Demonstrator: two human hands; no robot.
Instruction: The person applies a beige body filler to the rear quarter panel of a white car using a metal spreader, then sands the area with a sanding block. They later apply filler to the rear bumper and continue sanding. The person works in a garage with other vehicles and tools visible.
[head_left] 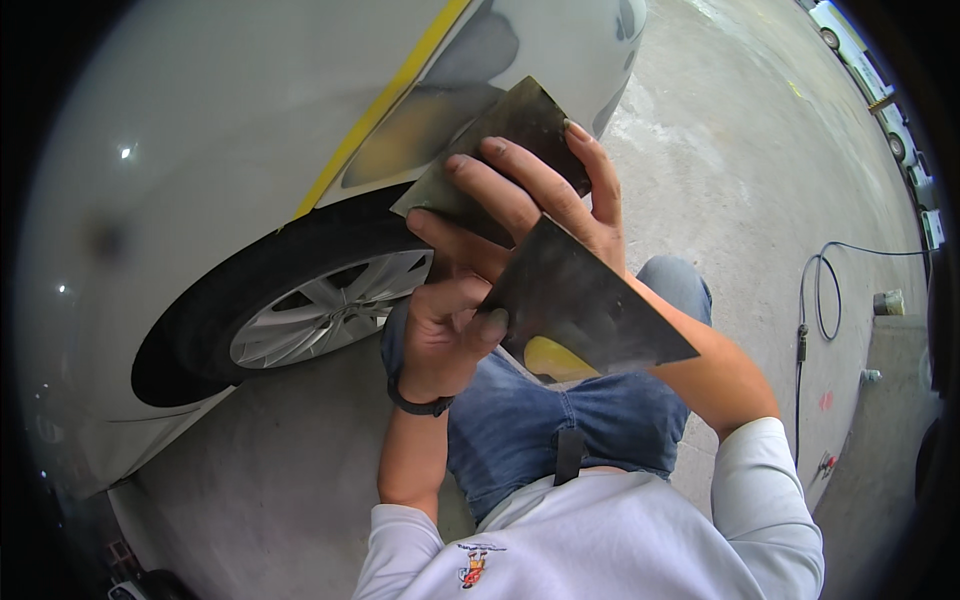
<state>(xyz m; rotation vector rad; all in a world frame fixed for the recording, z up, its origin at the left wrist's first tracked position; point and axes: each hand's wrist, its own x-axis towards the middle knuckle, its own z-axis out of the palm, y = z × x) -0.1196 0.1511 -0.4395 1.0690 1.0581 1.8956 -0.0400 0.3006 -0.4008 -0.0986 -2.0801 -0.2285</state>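
Note:
My left hand (440, 335) is closed on a dark, flat, tapering filler spreader (610, 295), its thumb on the near face. A yellow dab of filler (555, 358) shows near that spreader's lower edge. Just beyond it, my right hand (545, 195) grips a second dark, flat spreader plate (530, 110), fingers spread across its near face. The left spreader overlaps part of my right hand and wrist. Both plates are held up in front of a white car's body panel (230, 130), where grey patches (475, 45) and a yellowish, smoothed patch (400, 135) show.
Yellow tape (385, 105) runs along the panel above the wheel arch. The car's wheel (330, 310) is close at my left. My knees, in jeans (560, 410), are bent below my hands. On the concrete floor (720, 180) at right lie a black hose (803, 340) and a small can (888, 303).

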